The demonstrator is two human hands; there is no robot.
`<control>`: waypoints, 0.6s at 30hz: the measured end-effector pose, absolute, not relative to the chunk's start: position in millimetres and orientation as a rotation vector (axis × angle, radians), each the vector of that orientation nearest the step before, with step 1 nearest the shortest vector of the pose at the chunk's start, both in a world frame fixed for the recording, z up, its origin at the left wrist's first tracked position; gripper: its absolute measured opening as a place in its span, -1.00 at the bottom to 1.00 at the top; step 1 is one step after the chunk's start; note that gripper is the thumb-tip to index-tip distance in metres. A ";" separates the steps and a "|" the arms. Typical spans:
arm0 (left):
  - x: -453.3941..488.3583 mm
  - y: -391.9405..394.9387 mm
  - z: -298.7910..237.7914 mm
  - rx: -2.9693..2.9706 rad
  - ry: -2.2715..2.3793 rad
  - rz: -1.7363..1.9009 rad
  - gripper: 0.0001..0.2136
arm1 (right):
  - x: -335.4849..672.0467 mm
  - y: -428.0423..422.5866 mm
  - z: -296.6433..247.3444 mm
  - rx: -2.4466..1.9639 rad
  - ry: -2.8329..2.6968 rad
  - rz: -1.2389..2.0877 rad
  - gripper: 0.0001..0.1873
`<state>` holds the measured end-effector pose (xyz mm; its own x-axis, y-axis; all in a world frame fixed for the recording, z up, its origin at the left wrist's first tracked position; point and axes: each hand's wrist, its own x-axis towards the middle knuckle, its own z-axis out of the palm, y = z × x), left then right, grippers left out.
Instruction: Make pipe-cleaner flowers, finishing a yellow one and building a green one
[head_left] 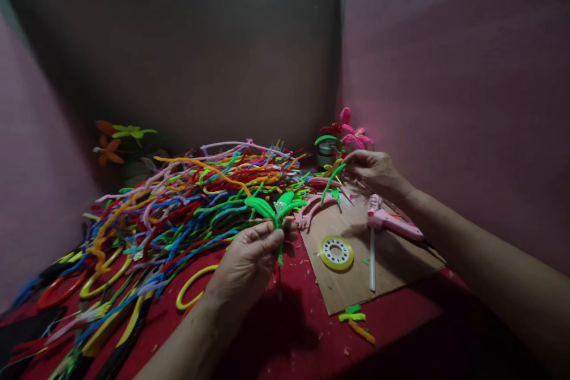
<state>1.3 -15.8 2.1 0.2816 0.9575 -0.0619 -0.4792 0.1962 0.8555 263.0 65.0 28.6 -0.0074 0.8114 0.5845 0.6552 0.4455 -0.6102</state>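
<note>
Between the thumb and fingers of my left hand (253, 255) is the stem of a green pipe-cleaner flower (267, 208), upright, with its petals spread and a whitish centre. My right hand (371, 171) is raised over the far part of a brown board (396, 270), pinching a green pipe cleaner (332, 183) by its upper end. The loose end hangs down to the left, in front of a curved pink tool (314, 209). A big heap of coloured pipe cleaners (191, 202) lies left of and behind my left hand.
On the board are a tape roll (336, 253) and a pink glue gun (394, 224) with a glue stick (372, 258). Scissors (102, 279) and pliers (129, 314) lie at left. Finished flowers (356, 135) stand behind. Green and orange scraps (354, 317) lie on the red cloth (307, 344).
</note>
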 end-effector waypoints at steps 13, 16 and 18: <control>12.3 -24.9 -8.5 0.827 0.655 1.015 -0.92 | 193.4 -10.4 -13.2 -0.627 -1.689 0.309 -0.82; 14.2 -24.6 -10.3 0.784 0.705 1.059 -0.91 | 189.8 -13.9 -17.7 -0.673 -1.802 0.019 -0.79; 14.4 -24.3 -11.9 0.806 0.704 1.053 -0.91 | 187.9 -15.9 -19.8 -0.703 -1.908 -0.133 -0.80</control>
